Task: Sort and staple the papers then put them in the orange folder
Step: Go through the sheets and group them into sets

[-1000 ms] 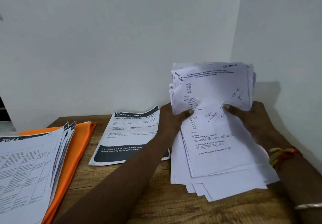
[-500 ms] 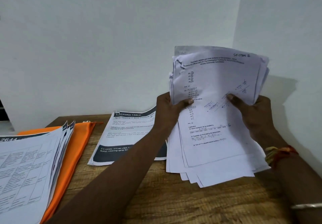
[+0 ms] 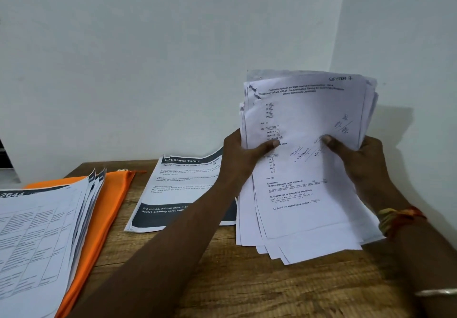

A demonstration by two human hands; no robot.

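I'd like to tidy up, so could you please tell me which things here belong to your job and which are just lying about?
Job: paper stack gripped by left hand and right hand; 2644 pile; Dressing Table sheets; orange folder.
Not part of it: table, wrist threads, bangle.

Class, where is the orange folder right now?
In the head view the orange folder lies on the left of the table, partly under a stack of printed sheets, left of the Dressing Table sheet.
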